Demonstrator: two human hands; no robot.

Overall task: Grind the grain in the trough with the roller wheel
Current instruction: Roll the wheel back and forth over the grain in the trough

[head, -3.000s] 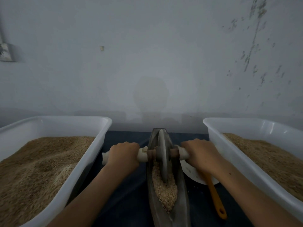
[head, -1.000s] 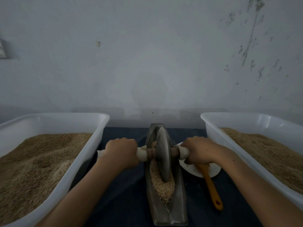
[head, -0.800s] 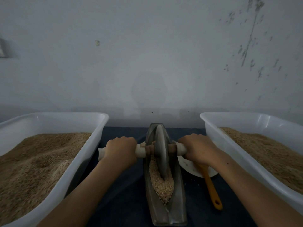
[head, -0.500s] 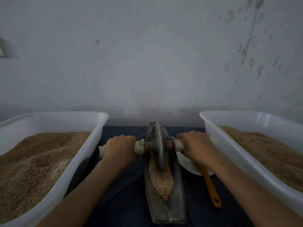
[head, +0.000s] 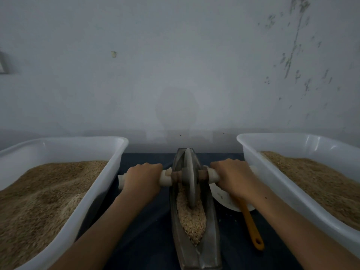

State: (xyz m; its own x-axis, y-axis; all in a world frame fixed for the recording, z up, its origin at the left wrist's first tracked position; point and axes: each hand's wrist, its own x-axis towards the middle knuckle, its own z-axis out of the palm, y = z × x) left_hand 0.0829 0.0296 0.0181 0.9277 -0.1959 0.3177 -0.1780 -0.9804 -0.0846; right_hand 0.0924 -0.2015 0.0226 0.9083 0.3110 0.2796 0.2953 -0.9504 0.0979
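You are looking down at a dark blue table top (head: 148, 221) set against a pale, scuffed wall (head: 175, 65). Straight ahead of you, running away from your body, lies a narrow, boat-shaped metal trough (head: 211, 227). A heap of pale grain (head: 191, 217) fills its middle and near part. A thin roller wheel (head: 190, 178) stands upright on its edge in the far half of the trough, its lower rim sunk into the grain. A wooden axle passes through the wheel's centre and ends in a pale handle on each side. Your left hand (head: 143, 177) is wrapped round the left handle (head: 165, 178), fingers curled over the top. Your right hand (head: 231, 177) grips the right handle (head: 212, 175) in the same way, knuckles up. Both forearms reach in from the lower corners. To your left sits a large white plastic tub (head: 109, 172) heaped with brownish grain, its inner wall close beside your left hand. A matching white tub on the right (head: 253, 152), also holding brownish grain, sits just beside your right wrist. Between the trough and the right tub, partly hidden under your right hand, is a small white dish (head: 224, 199). An orange-handled utensil (head: 251, 227) rests in the dish, its handle pointing back toward you.
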